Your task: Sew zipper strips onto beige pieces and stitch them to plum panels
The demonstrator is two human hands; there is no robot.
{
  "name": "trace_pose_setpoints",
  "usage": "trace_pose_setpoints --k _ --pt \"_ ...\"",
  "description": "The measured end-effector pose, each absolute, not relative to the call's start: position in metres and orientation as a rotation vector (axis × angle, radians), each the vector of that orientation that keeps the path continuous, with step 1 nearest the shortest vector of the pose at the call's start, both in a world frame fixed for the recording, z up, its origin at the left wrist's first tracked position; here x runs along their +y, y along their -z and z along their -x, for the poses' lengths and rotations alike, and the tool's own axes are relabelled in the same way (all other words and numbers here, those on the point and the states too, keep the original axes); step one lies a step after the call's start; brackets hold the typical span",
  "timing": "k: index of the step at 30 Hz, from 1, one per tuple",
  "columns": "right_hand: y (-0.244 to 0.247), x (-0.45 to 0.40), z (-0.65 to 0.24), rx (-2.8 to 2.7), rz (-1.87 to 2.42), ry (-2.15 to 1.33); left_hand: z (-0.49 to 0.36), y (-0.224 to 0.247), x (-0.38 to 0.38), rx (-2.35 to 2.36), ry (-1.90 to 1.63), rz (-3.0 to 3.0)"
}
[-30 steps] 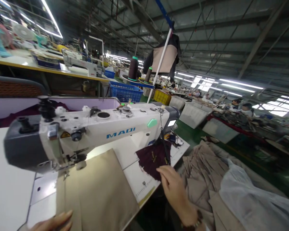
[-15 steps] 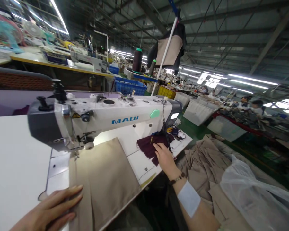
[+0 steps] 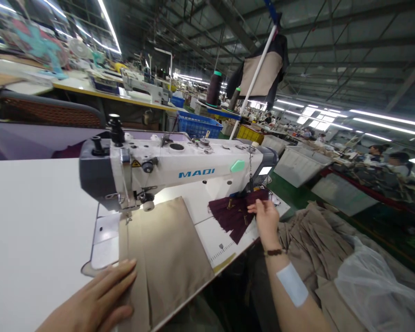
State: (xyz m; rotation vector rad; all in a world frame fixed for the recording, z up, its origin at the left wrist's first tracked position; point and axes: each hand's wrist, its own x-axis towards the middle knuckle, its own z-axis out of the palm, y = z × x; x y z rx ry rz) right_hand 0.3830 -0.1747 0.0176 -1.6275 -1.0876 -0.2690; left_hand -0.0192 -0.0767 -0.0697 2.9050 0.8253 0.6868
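Station: a MAQI sewing machine (image 3: pixel 197 174) is set on a white counter (image 3: pixel 38 221). A beige fabric panel (image 3: pixel 176 244) lies flat on the counter, with its far left corner at the presser foot (image 3: pixel 127 216). A narrow strip or fold runs lengthwise along the panel's left side.

Left hand (image 3: pixel 100 297): palm down, fingers extended and nearly together, resting on the near left part of the panel; no grip around it.

Right hand (image 3: pixel 268 220): fingers partly curled, thumb side towards the maroon cloth (image 3: pixel 224 214), fingertips at the cloth's right part. Cannot tell whether any of it is pinched. A bracelet (image 3: pixel 275 252) circles the wrist; a pale patch (image 3: pixel 292 284) is on the forearm.

The maroon cloth lies to the right of the panel, apart from it, with frayed edges and small brass-coloured pieces (image 3: pixel 230 203) on top.

Beyond the counter's right edge: a heap of beige cloth (image 3: pixel 311 230), with translucent plastic (image 3: pixel 366 272) over part of it.

Extent of work: the panel appears positioned at the foot, judged from its placement. Most of its length lies on the near side of the foot. No finished seam can be made out; stitches along the strip are too fine to confirm. Amount completed: cannot be determined.
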Motion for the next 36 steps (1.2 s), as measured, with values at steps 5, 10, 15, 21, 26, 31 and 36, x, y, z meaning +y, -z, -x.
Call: trace_pose_setpoints --k 5,10,15,21,26,31,36 --pt "-0.046 -0.164 -0.308 -1.031 1.398 -0.001 0.012 0.040 -0.118 0.635 -0.621 -3.142" --pt "-0.024 -0.170 -0.200 -1.658 1.208 -0.297 0.004 0.014 -0.151 0.742 -0.720 -2.886" --pt "0.004 -0.177 -0.165 -2.170 1.199 -0.202 0.006 0.017 -0.161 0.949 -0.740 -2.695" --pt "-0.013 -0.171 -0.178 -2.357 1.264 -0.357 0.002 0.024 -0.161 0.925 -0.727 -2.701" --pt "-0.025 -0.146 -0.179 -2.523 1.271 -0.413 0.003 0.031 -0.161 0.882 -0.691 -2.802" --pt "-0.025 -0.119 -0.173 -2.530 1.263 -0.437 0.005 0.028 -0.163 0.891 -0.717 -2.835" --pt "-0.009 -0.094 -0.171 -2.479 1.277 -0.339 0.005 0.021 -0.163 0.883 -0.714 -2.800"
